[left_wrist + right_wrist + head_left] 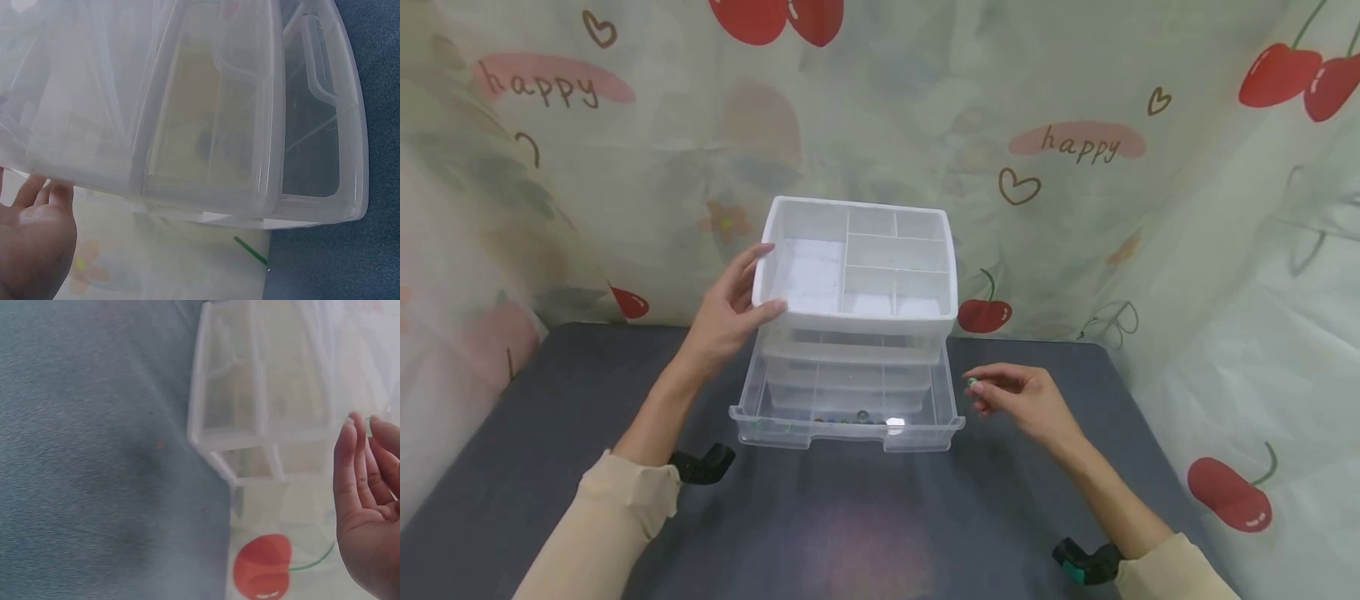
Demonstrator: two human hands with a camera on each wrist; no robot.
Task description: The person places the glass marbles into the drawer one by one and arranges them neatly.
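Observation:
A plastic drawer organizer stands on the table, its white top tray divided into several compartments. My left hand grips the left rim of that tray, thumb at the front; in the left wrist view its fingers lie along the organizer's side. Below the tray, a clear drawer is pulled out toward me, with a few small marbles near its front wall. To the right of the drawer, my right hand pinches a small green marble between thumb and fingertips, apart from the organizer.
The dark grey table stretches in front of the organizer and to both sides. A patterned curtain hangs close behind and at the sides. A thin wire-like loop lies near the back right corner.

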